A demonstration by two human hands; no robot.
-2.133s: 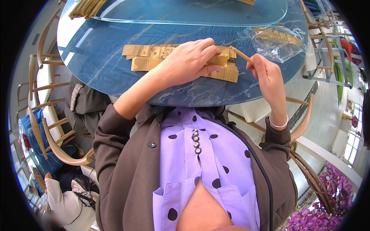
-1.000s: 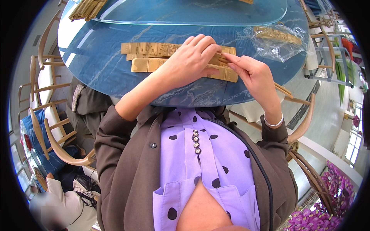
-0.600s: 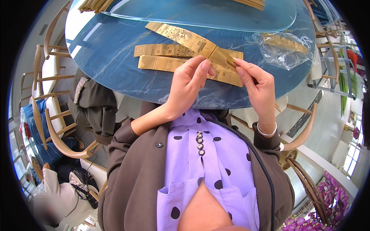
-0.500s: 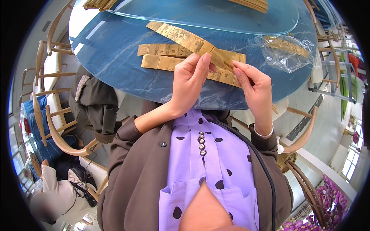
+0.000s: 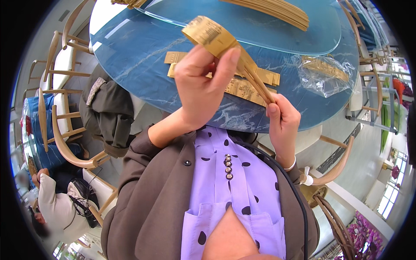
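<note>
Your left hand [image 5: 197,89] pinches the gold strip [image 5: 210,34], your right hand [image 5: 284,122] nips its slim end [image 5: 259,86], both finger-tight, seemingly steadying it.

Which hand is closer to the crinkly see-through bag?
The right hand. It's left of the clear bag and closer to the person; the left hand is farther left.

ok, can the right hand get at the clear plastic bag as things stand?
Likely yes: the clear plastic bag lies ahead and rightward of the right hand, nothing visible blocking. That hand pinches one end of the gold printed strip, though, so it would probably need freeing first.
</note>
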